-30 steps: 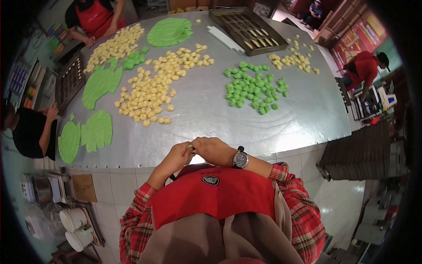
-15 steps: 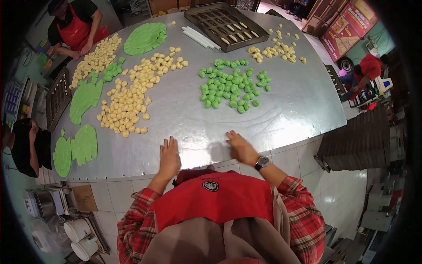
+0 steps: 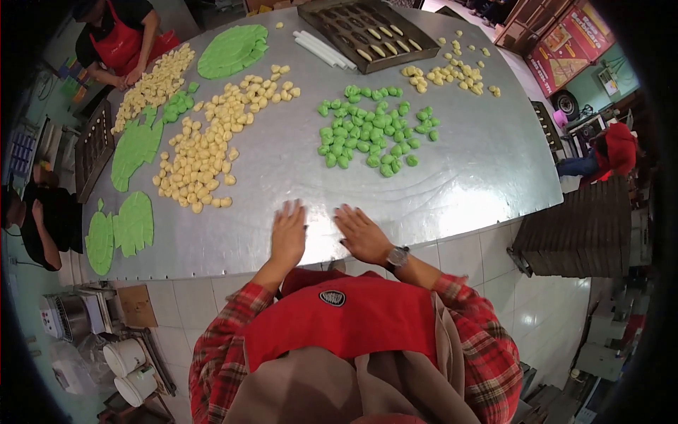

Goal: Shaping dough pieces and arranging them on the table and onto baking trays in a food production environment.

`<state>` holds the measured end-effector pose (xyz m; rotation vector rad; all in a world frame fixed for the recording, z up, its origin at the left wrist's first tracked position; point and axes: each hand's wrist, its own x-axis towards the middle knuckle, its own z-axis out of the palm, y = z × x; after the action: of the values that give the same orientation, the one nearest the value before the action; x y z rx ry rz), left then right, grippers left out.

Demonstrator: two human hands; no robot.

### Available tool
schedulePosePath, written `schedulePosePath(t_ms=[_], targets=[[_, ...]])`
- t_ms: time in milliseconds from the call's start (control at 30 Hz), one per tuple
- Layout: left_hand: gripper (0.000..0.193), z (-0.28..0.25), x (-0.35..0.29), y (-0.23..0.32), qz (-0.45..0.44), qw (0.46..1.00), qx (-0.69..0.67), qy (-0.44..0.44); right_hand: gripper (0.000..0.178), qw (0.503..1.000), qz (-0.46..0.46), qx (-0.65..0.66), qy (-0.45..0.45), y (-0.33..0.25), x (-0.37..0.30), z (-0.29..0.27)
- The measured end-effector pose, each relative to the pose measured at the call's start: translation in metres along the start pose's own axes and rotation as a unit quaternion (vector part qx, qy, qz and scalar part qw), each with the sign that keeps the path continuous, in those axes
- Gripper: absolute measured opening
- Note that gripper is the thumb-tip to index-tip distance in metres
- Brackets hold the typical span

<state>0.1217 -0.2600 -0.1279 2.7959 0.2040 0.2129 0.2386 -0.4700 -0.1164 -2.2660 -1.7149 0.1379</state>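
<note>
My left hand (image 3: 288,237) lies flat at the near edge of the metal table (image 3: 261,166), fingers stretched forward and nothing in it. Beside it, a small gap away, my right hand (image 3: 364,235) is also flat and empty, angled inward, with a watch (image 3: 398,257) on its wrist. Straight ahead, beyond both hands, lie loose green dough balls (image 3: 376,127). A broad heap of pale yellow dough balls (image 3: 194,166) spreads to the left of them. Neither hand touches any dough.
Flat green dough sheets (image 3: 134,224) line the left side. White rods (image 3: 323,51) lie beside a dark baking tray (image 3: 374,35) holding pale dough sticks. A co-worker in a red apron (image 3: 123,42) works at the far left. Stacked dark trays (image 3: 572,230) stand right of the table.
My two hands have come closer together, the left moving right and the right moving left. The person in red at the far right has shifted position.
</note>
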Motion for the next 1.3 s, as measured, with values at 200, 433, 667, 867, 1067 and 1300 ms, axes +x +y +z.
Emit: schedulePosePath(t_ms=[200, 433, 667, 867, 1067, 1300], targets=[[0.027, -0.007, 0.066, -0.019, 0.035, 0.990, -0.049, 0.131, 0.044, 0.990, 0.064, -0.005, 0.124, 0.034, 0.058, -0.006], [0.023, -0.028, -0.007, -0.035, -0.092, 0.966, -0.210, 0.122, 0.021, 0.986, 0.057, 0.141, 0.067, 0.028, -0.028, -0.007], [0.057, -0.075, 0.050, 0.006, 0.053, 0.923, -0.338, 0.175, 0.039, 0.943, 0.094, 0.111, 0.300, 0.048, 0.064, -0.060], [0.020, -0.144, -0.068, -0.213, -0.371, 0.866, -0.139, 0.304, 0.041, 0.978, 0.123, 0.055, 0.161, 0.010, 0.038, 0.014], [0.055, -0.162, -0.146, -0.364, -0.633, 0.768, 0.040, 0.091, 0.045, 0.987, 0.129, -0.013, 0.100, -0.013, 0.065, 0.014], [0.044, -0.140, -0.132, -0.387, -0.558, 0.796, 0.022, 0.233, 0.042, 0.984, 0.139, -0.010, 0.111, -0.019, 0.068, 0.012]])
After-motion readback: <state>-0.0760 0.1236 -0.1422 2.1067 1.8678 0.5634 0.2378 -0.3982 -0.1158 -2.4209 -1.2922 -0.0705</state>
